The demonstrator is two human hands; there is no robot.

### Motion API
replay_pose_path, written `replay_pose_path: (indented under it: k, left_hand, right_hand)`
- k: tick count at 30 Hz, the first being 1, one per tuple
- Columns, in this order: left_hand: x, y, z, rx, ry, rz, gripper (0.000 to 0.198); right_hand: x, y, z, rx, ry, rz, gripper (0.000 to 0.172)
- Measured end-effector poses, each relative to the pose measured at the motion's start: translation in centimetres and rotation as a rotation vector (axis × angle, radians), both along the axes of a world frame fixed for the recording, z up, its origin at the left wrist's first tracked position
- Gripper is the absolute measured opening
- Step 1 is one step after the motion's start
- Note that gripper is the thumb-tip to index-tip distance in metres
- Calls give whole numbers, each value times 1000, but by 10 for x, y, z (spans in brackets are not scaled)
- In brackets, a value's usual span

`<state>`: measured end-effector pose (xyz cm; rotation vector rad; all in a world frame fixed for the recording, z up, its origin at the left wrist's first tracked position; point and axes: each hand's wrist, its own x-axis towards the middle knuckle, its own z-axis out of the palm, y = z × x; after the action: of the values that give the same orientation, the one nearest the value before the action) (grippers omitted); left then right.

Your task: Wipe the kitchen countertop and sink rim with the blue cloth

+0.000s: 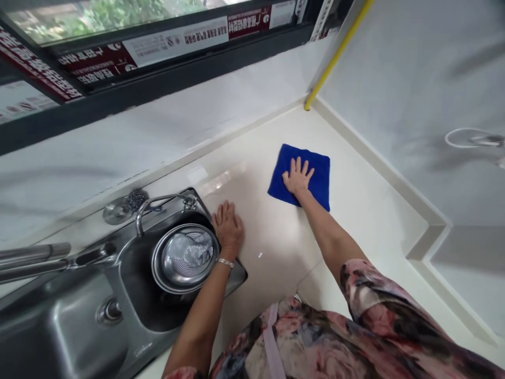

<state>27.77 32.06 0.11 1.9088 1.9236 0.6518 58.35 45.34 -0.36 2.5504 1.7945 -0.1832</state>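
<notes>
A blue cleaning cloth [320, 179] lies spread out flat on the pale countertop [272, 237]. On top of it rests my right hand [298, 177], palm down with the fingers spread. My left hand [228, 227] leans on the counter just beside the sink's right rim, fingers stretched out and holding nothing. A bracelet circles the left wrist. Close to that hand, a steel colander [188, 258] sits in the right-hand sink basin, with something clear and crumpled inside it that I cannot make out.
The double steel sink [90, 316] fills the lower left, with a curved faucet [158, 200] over it. A steel scrubber [137, 199] sits behind the sink. A yellow pipe [339, 52] rises from the counter's back corner. The window frame [177, 66] runs along the top.
</notes>
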Motion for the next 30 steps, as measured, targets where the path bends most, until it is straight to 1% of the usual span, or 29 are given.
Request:
replay_pose_path:
  k: [2,5,7,9,11,13,16,19,22,26,28,30]
  left_hand:
    - [-1,0,-1,3,7,1,55]
    - [-2,-1,-4,0,-4,6,58]
    - [-2,-1,-7,1,-19,12,61]
    - [-2,-1,-10,22,-35,34,64]
    - [-2,0,-13,58,-60,67,65]
    - [-2,1,-14,91,-94,92,66]
    - [-3,-1,-14,125,-141,70,67]
    - [-5,-13,-17,154,-150,-23,70]
    - [-7,-35,-24,165,-131,-130,72]
    - [-17,-73,-33,165,-64,-277,70]
    - [-27,-89,-34,167,-23,-392,69]
    - [-38,-99,-33,166,4,-458,67]
  right_hand:
    - [-37,12,1,47,45,116,77]
    - [-93,10,6,100,119,314,74]
    - [-125,-2,11,108,169,437,72]
    - [-151,-19,16,98,208,561,70]
    - [-168,-39,19,71,228,698,68]
    - [-179,-60,22,33,232,838,65]
    - [-181,-90,25,-1,228,967,63]
    - [-171,-119,28,-2,227,993,63]
    - [-158,-153,28,16,221,973,64]
    - [-141,-205,22,79,224,915,64]
    - [-128,-232,19,105,235,886,64]
    - [-110,-257,16,118,247,849,64]
